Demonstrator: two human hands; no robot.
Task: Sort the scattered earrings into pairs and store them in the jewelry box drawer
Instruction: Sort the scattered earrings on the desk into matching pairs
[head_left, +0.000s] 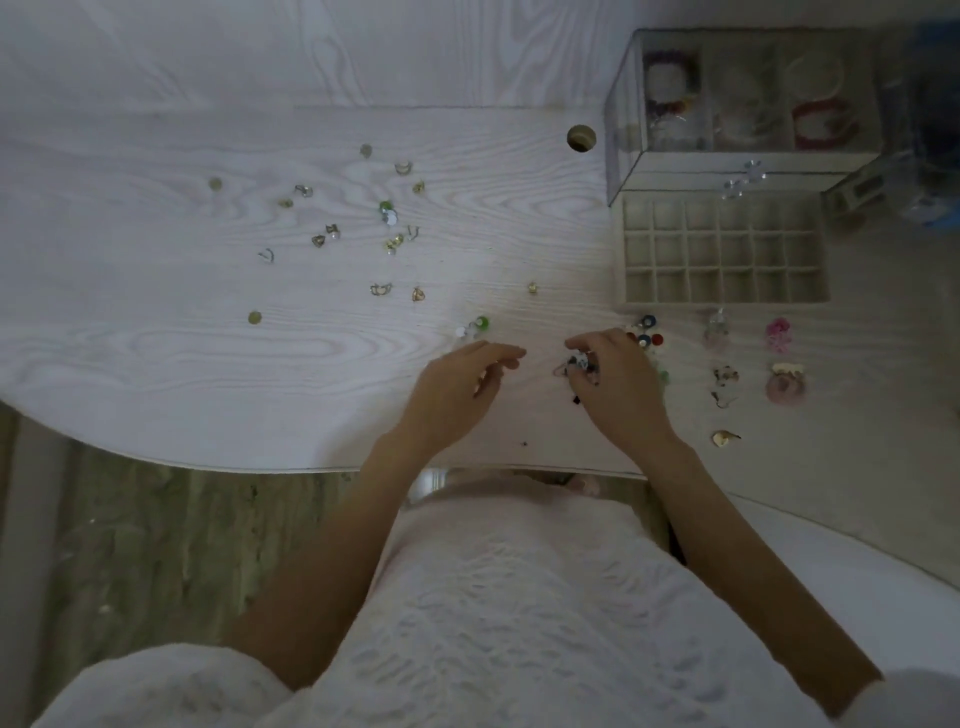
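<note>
Several small gold, green and pearl earrings (387, 213) lie scattered over the white wood-grain table (156, 343). A green and white earring (475, 326) lies just beyond my left hand (462, 384), which hovers with fingers loosely curled and holds nothing. My right hand (613, 384) pinches a dark, beaded earring (579, 364) near the table's front edge. The jewelry box drawer (722, 249), a pale tray of empty square cells, is pulled out at the right. Paired earrings sit in front of it: blue and red ones (647, 332), pink ones (778, 332), a dark pair (724, 382).
The glass jewelry box (737, 104) with bracelets inside stands behind the drawer at the back right. A round cable hole (581, 138) is in the table beside it. A gold earring (724, 438) lies near the front right edge. My lap in white fabric is below the table.
</note>
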